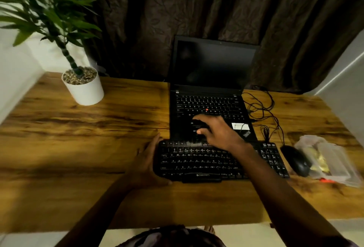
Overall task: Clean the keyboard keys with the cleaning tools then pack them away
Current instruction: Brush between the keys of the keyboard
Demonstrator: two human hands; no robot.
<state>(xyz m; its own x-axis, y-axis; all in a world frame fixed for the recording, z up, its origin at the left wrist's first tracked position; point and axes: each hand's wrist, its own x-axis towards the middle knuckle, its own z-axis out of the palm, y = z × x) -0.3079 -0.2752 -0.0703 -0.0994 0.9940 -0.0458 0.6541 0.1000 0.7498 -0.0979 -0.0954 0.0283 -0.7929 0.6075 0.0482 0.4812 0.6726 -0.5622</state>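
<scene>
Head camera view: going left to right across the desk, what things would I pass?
potted plant → left hand, at the keyboard's left end → keyboard → black mouse → clear plastic case

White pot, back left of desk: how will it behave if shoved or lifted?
Probably heavy for its size: the white pot is filled to the rim with pebbles. It narrows toward the base and the tall plant leans left, so a high push may tip it. Its smooth wall looks slippery for a one-hand grip.
</scene>
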